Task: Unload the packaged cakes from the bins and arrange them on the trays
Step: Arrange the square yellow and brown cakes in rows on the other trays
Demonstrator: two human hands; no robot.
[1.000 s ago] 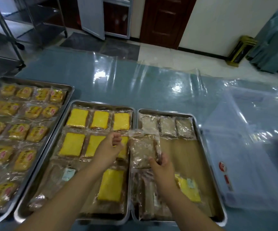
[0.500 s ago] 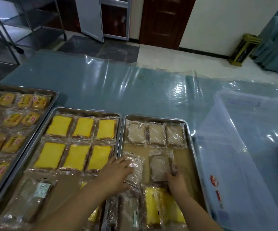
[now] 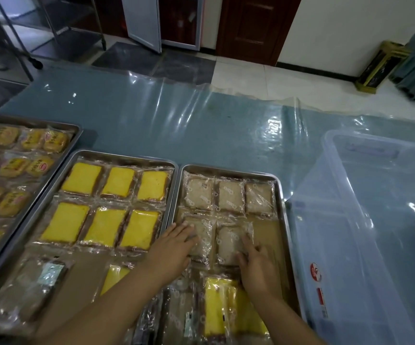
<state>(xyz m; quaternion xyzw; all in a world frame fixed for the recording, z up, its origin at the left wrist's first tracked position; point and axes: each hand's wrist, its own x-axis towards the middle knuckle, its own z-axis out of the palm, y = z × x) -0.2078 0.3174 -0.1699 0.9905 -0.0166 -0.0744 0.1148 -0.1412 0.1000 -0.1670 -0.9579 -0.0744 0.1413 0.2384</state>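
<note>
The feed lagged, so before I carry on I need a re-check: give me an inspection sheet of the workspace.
Surface: blue table under a clear plastic sheet.
Job's things: right tray holds three pale cakes in its back row and two in the second; middle tray holds six yellow cakes in two rows; left tray holds small round cakes; clear bin stands right of the trays.
Clutter: loose packs lie unsorted at the near ends of the middle and right trays.
Grippers: left hand flat on the left second-row cake; right hand, fingers spread, on the cake beside it.
Cables: nothing seen.
Surroundings: brown door, metal rack, tiled floor.
</note>
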